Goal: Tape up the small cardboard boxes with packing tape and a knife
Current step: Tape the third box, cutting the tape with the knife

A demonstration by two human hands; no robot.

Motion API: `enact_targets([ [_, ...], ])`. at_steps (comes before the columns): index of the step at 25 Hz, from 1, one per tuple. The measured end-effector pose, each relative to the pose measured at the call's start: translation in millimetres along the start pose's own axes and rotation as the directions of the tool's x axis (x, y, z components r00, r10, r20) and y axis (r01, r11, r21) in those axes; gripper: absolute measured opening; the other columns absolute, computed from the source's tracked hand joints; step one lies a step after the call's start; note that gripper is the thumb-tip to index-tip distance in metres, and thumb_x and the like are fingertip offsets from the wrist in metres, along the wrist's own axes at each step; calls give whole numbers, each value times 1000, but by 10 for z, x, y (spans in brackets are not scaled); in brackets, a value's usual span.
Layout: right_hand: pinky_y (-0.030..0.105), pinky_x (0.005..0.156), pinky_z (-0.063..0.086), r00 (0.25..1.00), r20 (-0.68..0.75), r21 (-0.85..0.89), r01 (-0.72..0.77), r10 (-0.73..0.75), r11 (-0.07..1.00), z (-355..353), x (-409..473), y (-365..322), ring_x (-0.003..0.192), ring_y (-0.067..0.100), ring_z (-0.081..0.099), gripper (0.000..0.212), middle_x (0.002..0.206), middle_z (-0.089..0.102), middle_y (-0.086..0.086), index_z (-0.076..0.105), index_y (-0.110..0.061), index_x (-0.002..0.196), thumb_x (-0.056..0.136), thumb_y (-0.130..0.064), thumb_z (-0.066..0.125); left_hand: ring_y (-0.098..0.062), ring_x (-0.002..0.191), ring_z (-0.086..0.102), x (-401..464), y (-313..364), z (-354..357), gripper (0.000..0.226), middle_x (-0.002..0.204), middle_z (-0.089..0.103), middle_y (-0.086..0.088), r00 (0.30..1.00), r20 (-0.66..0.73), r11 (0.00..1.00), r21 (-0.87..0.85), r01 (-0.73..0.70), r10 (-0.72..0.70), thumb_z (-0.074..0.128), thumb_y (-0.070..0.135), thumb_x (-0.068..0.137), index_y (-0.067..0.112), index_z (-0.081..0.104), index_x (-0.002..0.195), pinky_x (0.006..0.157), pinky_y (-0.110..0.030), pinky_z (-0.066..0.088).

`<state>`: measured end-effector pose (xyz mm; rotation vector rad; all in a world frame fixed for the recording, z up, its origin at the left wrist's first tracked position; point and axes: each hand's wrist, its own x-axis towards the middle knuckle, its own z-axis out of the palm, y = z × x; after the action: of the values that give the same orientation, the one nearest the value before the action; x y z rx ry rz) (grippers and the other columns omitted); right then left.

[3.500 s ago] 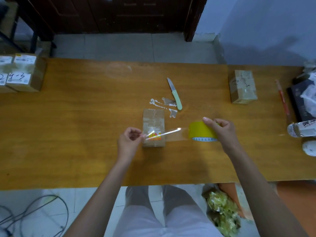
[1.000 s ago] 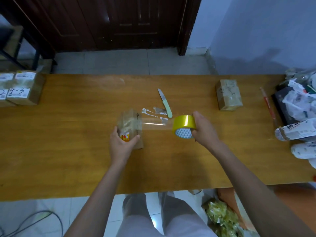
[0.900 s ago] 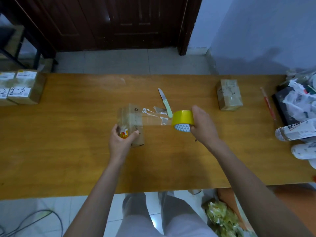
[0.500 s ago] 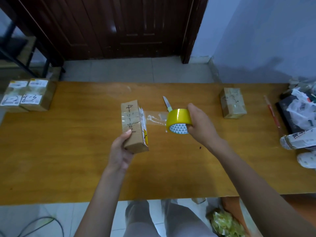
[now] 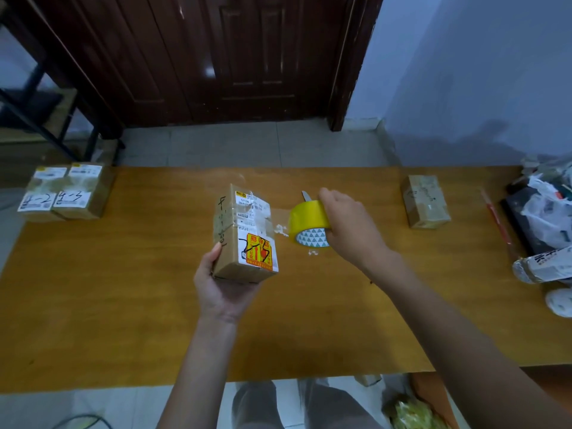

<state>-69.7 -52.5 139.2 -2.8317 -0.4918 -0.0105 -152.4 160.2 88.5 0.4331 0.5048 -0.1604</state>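
My left hand (image 5: 223, 289) holds a small cardboard box (image 5: 244, 233) up off the wooden table (image 5: 123, 305), gripping its lower end; a white label and a red-and-yellow sticker face me. My right hand (image 5: 349, 227) grips a yellow roll of packing tape (image 5: 308, 224) just right of the box. A short strip of clear tape (image 5: 278, 216) runs from the roll to the box's upper part. Only the blade tip of the knife (image 5: 306, 195) shows behind the roll.
Another small taped box (image 5: 425, 201) lies at the back right. Two labelled boxes (image 5: 66, 193) sit at the table's far left. A red pen (image 5: 496, 218), plastic bags (image 5: 548, 212) and wrapped rolls (image 5: 541, 267) crowd the right edge. Tape scraps (image 5: 313, 252) lie under the roll.
The box went from lying on the table to being lifted and turned in my left hand, its stickered face now toward me. The tape roll rose with it and stays close to the box.
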Motion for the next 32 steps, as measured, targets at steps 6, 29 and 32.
enact_targets([
  [6, 37, 76, 41, 1000, 16, -160, -14, 16, 987, 4, -43, -91, 89, 24, 50, 58, 99, 53, 3, 44, -12, 126, 73, 8, 56, -33, 104, 63, -65, 45, -20, 52, 119, 66, -14, 999, 13, 999, -37, 39, -38, 62, 36, 73, 11, 70, 118, 93, -48, 45],
  [29, 32, 73, 24, 998, -49, -154, -45, 37, 987, -70, -262, -589, 93, 20, 47, 36, 101, 50, -1, 47, -16, 102, 73, 5, 53, -24, 86, 63, -119, 332, 39, 23, 102, 67, -12, 988, -65, 809, 583, -77, 141, 40, 10, 101, 10, 63, 106, 64, -32, 55],
  [32, 32, 73, 24, 997, -59, -171, -51, 42, 984, -89, -298, -672, 93, 20, 47, 33, 100, 50, -1, 46, -17, 99, 74, 3, 55, -13, 75, 63, -199, 481, 97, 21, 84, 71, 3, 926, 6, 435, 882, -183, 377, 48, 2, 97, 16, 63, 91, 60, -22, 50],
])
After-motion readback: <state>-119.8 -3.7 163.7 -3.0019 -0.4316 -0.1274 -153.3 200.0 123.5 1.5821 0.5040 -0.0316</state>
